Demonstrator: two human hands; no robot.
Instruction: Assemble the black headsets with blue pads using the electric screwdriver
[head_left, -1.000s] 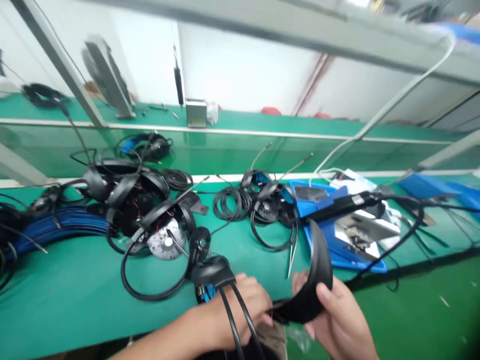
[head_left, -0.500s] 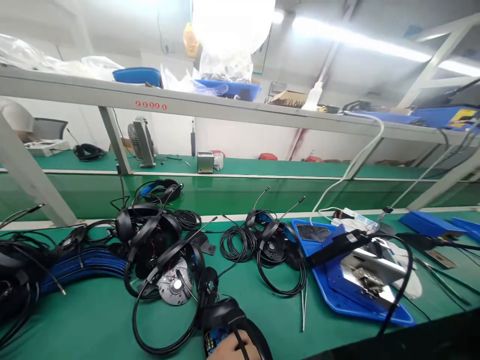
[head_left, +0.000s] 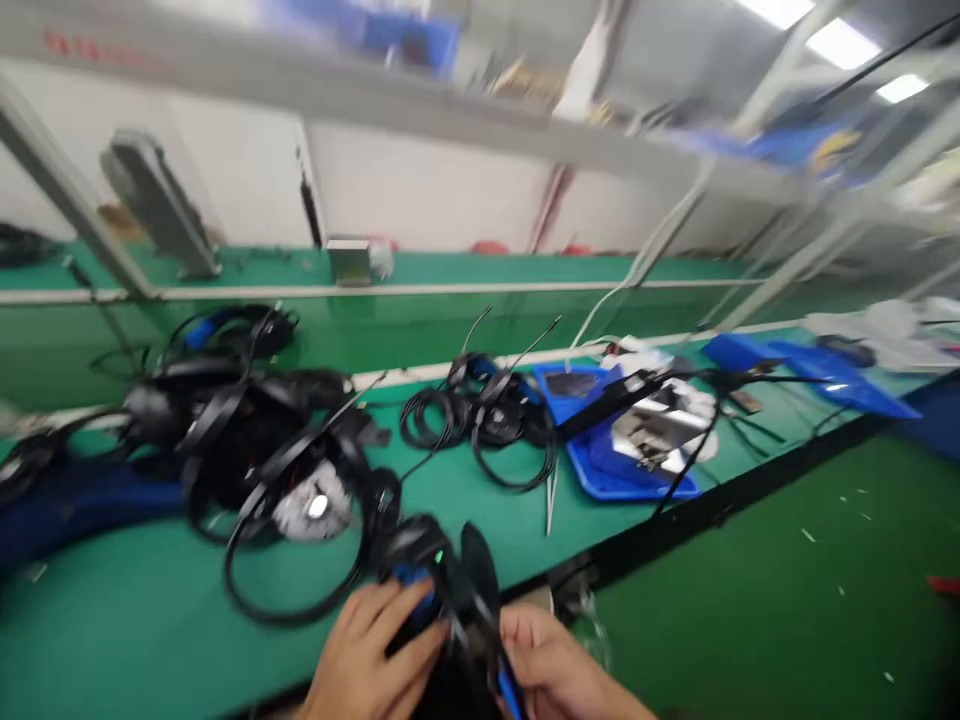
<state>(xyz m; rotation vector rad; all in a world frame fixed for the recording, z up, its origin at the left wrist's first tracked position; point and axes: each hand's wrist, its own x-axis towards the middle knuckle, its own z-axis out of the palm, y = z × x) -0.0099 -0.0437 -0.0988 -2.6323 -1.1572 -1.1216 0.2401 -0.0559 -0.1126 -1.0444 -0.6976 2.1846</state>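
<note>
At the front edge of the bench, a black headset with blue parts (head_left: 457, 590) is between my two hands, blurred by motion. My left hand (head_left: 379, 645) has its fingers curled over the headset's left side, near a blue patch. My right hand (head_left: 551, 655) pinches the headset's right side, where a blue strip shows. The lower part of the headset is cut off by the frame. Just beyond it lie several black headsets (head_left: 225, 410) in a pile with looped cables, one with an exposed round grey plate (head_left: 315, 502).
Two more headsets (head_left: 506, 410) with raised microphone booms lie mid-bench beside coiled cable. To their right is a blue tray (head_left: 600, 485) with a blue-and-silver box and tools. A shelf beam (head_left: 420, 100) crosses above. Green floor (head_left: 787, 560) shows at right.
The view has swung right and down. Both hands now show on the headset; earlier only one hand was partly visible at the bottom edge, touching it.
</note>
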